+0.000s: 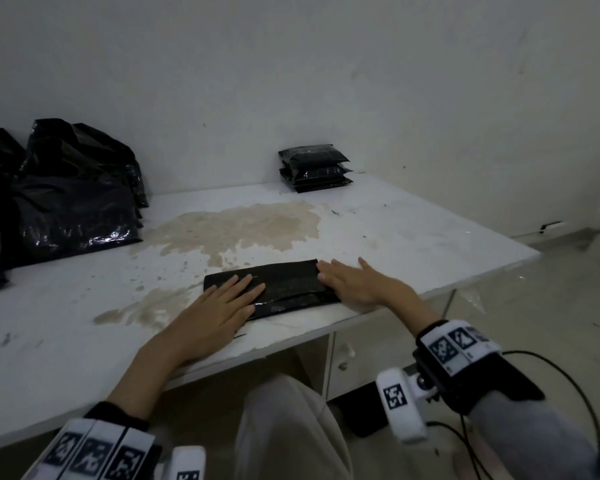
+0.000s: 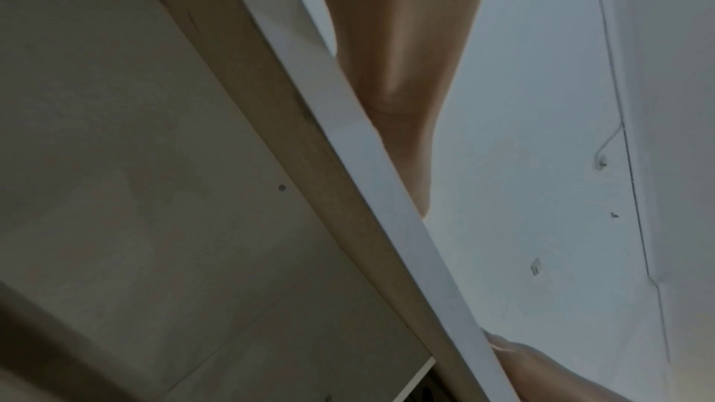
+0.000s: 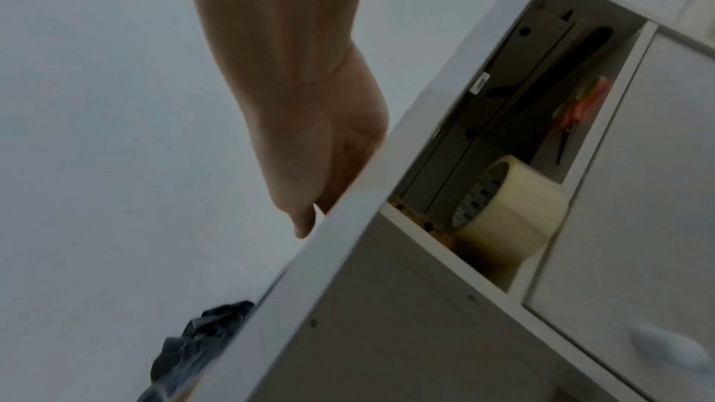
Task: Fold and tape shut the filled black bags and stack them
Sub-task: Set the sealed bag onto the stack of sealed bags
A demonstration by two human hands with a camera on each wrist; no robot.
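Both flat palms, left hand (image 1: pixel 219 308) and right hand (image 1: pixel 357 284), press a folded, untaped black plastic bag (image 1: pixel 288 289); 3 sealed black packets (image 1: pixel 314 168) stacked, several unfolded filled bags (image 1: pixel 66 192) left.

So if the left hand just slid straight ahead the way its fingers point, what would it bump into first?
The left hand lies flat on the folded black bag, fingers aimed up-right. Sliding on, it would probably reach the right hand at the bag's other end; depth is uncertain.

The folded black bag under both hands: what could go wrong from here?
The folded bag may spring open if either flat hand lifts: the left hand and right hand only press it. The tape roll sits in a compartment under the table. The bag lies near the front edge and could slip off.
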